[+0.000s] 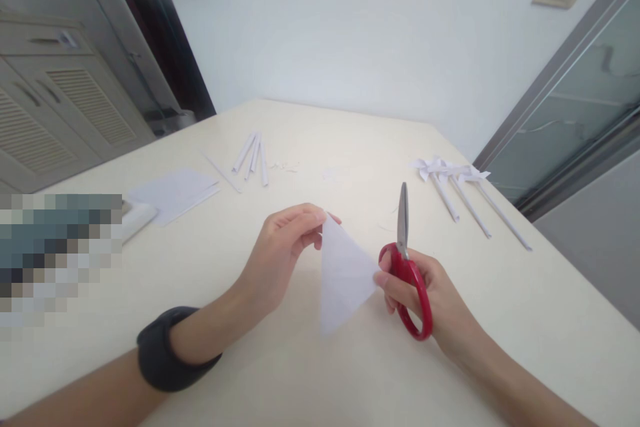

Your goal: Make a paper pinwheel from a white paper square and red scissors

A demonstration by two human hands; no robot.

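A white sheet of paper folded into a triangle is held up above the table between my two hands. My left hand pinches its upper corner between thumb and fingers. With thumb and fingertips, my right hand grips the right-hand corner. That same hand also carries a pair of red-handled scissors, blades together and pointing up and away from me. The lower corner of the paper hangs free.
Several rolled paper tubes and a thin stick lie at the back left, near stacked white paper. Paper pinwheels on sticks lie at the right. Small paper scraps dot the white table. A wall stands behind it.
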